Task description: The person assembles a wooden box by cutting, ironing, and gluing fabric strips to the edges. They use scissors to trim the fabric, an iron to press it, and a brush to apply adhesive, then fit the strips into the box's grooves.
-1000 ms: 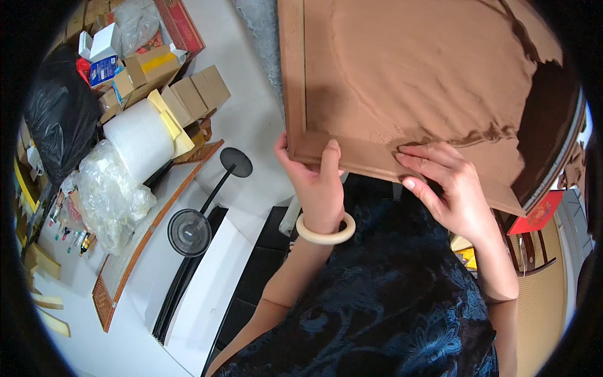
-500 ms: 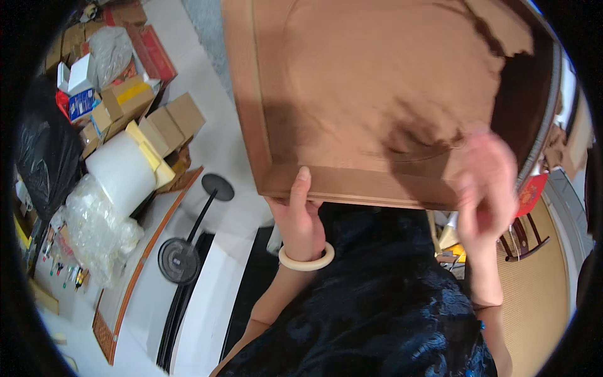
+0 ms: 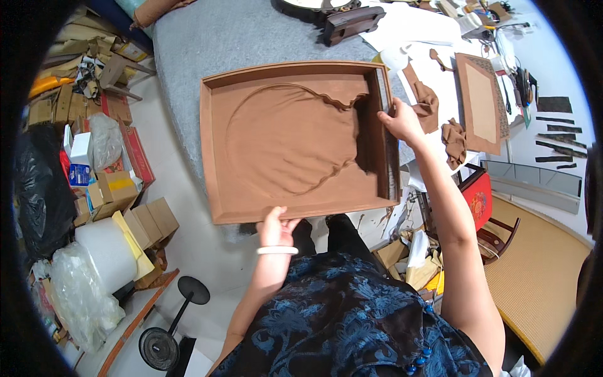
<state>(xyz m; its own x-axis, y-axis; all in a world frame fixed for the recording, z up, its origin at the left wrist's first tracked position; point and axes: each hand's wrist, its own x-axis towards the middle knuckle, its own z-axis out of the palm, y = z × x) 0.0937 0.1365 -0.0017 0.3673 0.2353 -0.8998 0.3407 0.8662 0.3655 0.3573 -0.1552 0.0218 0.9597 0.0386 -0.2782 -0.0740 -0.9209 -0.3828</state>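
Observation:
A shallow rectangular box (image 3: 211,151) covered in brown cloth is held out in front of me, its hollow side facing up. Inside, the cloth (image 3: 292,141) is wrinkled around a large round outline, and a dark gap runs along the right part. My left hand (image 3: 275,230) is closed on the lower edge, thumb on top and fingers beneath. At the right side my right hand (image 3: 405,124) grips the edge, where a dark, rough strip shows. The fingers under the box are partly hidden.
A grey-covered table (image 3: 179,69) lies behind the box. On it are a dark wooden stand (image 3: 352,24), crumpled brown cloth (image 3: 453,141) and a framed panel (image 3: 480,100). Cardboard boxes (image 3: 151,220) and plastic wrap (image 3: 81,295) crowd the left; a red-seated chair (image 3: 478,204) stands right.
The box has moved away from me and now shows whole over the table edge. My right hand, blurred at its lower right corner before, now grips its right side. The left hand keeps its hold.

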